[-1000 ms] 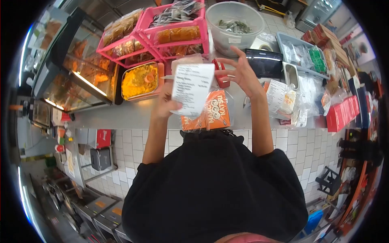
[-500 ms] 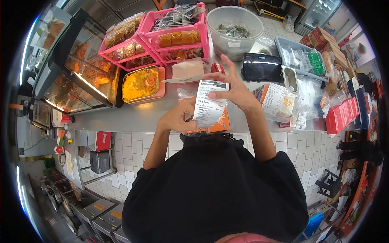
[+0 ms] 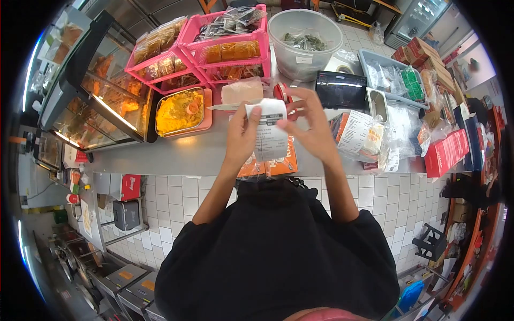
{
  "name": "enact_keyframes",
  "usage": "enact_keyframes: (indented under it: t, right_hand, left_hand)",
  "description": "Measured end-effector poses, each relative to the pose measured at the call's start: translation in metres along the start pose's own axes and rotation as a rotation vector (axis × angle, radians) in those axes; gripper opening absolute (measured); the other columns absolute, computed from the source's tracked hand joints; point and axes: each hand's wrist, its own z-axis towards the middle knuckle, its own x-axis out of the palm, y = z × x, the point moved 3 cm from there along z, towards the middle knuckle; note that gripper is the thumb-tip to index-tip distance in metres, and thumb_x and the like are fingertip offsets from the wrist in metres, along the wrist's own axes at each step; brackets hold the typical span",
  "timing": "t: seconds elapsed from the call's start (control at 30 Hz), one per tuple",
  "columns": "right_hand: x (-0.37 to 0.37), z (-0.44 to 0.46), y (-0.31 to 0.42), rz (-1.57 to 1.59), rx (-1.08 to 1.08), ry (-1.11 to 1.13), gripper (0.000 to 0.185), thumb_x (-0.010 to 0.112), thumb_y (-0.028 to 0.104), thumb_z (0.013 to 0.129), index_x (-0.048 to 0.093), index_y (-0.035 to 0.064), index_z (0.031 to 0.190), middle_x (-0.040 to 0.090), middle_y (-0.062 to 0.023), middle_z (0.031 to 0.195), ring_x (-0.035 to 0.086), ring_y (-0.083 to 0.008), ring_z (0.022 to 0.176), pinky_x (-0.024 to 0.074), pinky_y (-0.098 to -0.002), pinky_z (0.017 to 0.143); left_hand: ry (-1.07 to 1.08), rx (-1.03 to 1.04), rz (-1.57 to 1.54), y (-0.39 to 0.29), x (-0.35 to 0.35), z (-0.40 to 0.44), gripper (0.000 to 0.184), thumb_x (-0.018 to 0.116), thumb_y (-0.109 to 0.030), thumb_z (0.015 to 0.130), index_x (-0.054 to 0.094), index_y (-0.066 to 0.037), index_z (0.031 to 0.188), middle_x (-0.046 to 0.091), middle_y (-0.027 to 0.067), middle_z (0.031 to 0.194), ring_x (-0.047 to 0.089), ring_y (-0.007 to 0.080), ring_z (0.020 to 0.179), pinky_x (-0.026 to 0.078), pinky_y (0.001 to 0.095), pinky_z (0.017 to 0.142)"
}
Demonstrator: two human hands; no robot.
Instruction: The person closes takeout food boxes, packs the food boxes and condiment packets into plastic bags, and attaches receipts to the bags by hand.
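A printed paper receipt [image 3: 272, 143] is held up over the counter's front edge, its top curling over. My left hand [image 3: 242, 138] is closed on its upper left side, thumb pressed on the paper. On the right edge, the thumb of my right hand [image 3: 313, 125] meets the paper, with the other fingers curled behind; part of that grip is hidden. Below and behind the receipt lies an orange printed box [image 3: 282, 162], partly covered by it. A red tape dispenser [image 3: 279, 92] stands just beyond my right fingers.
A heated display case [image 3: 101, 91], a tray of yellow food [image 3: 179, 115] and pink baskets [image 3: 227, 51] stand left and back. Behind are a large clear bucket [image 3: 305, 59] and a black device [image 3: 341, 90]. Bagged packs with a receipt [image 3: 354, 132] and a red box [image 3: 447, 153] lie right.
My left hand has moved up from the receipt's lower left to its upper left side. My right hand has lowered from the top to the right edge, its raised fingers now curled.
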Motion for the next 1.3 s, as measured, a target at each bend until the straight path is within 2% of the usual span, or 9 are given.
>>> enact_keyframes:
  t: [0.03,0.17,0.43,0.67,0.9,1.0,1.1,1.2,1.3]
  right_hand:
    - [-0.011,0.001,-0.001,-0.066,-0.058,-0.034,0.029,0.074,0.015,0.089,0.066,0.0055,0.115,0.052,-0.0073,0.123,0.055,-0.0137,0.104,0.0470,-0.0300,0.092]
    - [-0.045,0.013,-0.004,0.012,-0.041,0.113,0.014,0.071,0.016,0.091,0.066,0.0040,0.094,0.054,-0.0051,0.106,0.054,-0.0142,0.096,0.0445,-0.0291,0.085]
    - [-0.065,0.041,0.052,-0.032,-0.153,0.818,0.027,0.072,0.025,0.089,0.061,0.0016,0.078,0.050,-0.0036,0.085,0.047,-0.0164,0.083,0.0395,-0.0334,0.079]
    - [-0.049,0.038,0.013,-0.666,-0.113,0.618,0.030,0.077,0.030,0.085,0.064,0.0045,0.076,0.052,-0.0060,0.075,0.051,-0.0231,0.080,0.0404,-0.0359,0.071]
    - [-0.040,-0.011,-0.010,-0.726,0.064,0.762,0.024,0.071,0.032,0.088,0.070,0.0075,0.088,0.063,-0.0119,0.089,0.060,-0.0326,0.091,0.0456,-0.0450,0.078]
    - [-0.047,-0.041,-0.057,-0.789,0.231,0.787,0.019,0.068,0.026,0.090,0.069,0.0067,0.090,0.066,-0.0156,0.088,0.064,-0.0356,0.091,0.0474,-0.0472,0.079]
    - [-0.041,-0.074,-0.116,-0.808,0.439,0.753,0.015,0.066,0.021,0.089,0.068,0.0059,0.090,0.069,-0.0181,0.087,0.066,-0.0371,0.088,0.0486,-0.0480,0.077]
    - [-0.033,-0.084,-0.150,-0.887,0.519,0.683,0.014,0.065,0.019,0.088,0.069,0.0058,0.090,0.069,-0.0186,0.087,0.067,-0.0379,0.088,0.0491,-0.0488,0.076]
    - [-0.024,-0.084,-0.170,-0.920,0.551,0.588,0.017,0.066,0.022,0.088,0.070,0.0063,0.092,0.069,-0.0174,0.087,0.067,-0.0381,0.089,0.0494,-0.0491,0.076]
  left_hand:
    - [0.002,-0.017,-0.014,0.001,-0.001,0.002,0.025,0.057,-0.024,0.105,0.061,-0.002,0.116,0.066,0.0009,0.087,0.058,0.0039,0.077,0.046,0.0237,0.064]
    - [0.204,-0.139,0.096,0.005,-0.002,0.013,0.027,0.063,-0.024,0.101,0.068,0.000,0.111,0.067,-0.0004,0.079,0.058,0.0035,0.067,0.045,0.0243,0.058]
    - [0.401,-0.035,0.312,0.008,0.026,0.023,0.025,0.065,-0.018,0.090,0.071,0.005,0.098,0.064,0.0076,0.071,0.057,0.0100,0.064,0.047,0.0298,0.060]
    - [0.445,-0.057,0.265,0.007,0.023,0.021,0.023,0.065,-0.016,0.092,0.072,0.001,0.105,0.068,0.0029,0.079,0.060,0.0054,0.073,0.049,0.0270,0.065]
    - [0.730,-0.129,0.532,0.006,0.005,-0.035,0.039,0.075,-0.030,0.084,0.071,-0.001,0.109,0.070,0.0168,0.085,0.068,0.0276,0.076,0.052,0.0397,0.074]
    - [0.769,-0.272,0.542,0.039,-0.043,-0.072,0.040,0.077,-0.032,0.084,0.071,0.000,0.107,0.071,0.0163,0.086,0.068,0.0263,0.080,0.052,0.0390,0.075]
    - [0.669,-0.710,0.580,0.095,-0.095,-0.099,0.038,0.077,-0.031,0.085,0.072,-0.001,0.107,0.071,0.0156,0.088,0.068,0.0259,0.084,0.051,0.0383,0.077]
    - [0.446,-0.464,0.502,0.122,-0.106,-0.114,0.035,0.077,-0.029,0.085,0.073,-0.001,0.107,0.071,0.0146,0.085,0.068,0.0247,0.082,0.051,0.0371,0.075]
    - [0.251,-0.704,0.459,0.144,-0.116,-0.117,0.036,0.078,-0.028,0.086,0.074,0.001,0.108,0.074,0.0104,0.092,0.067,0.0164,0.084,0.052,0.0317,0.078]
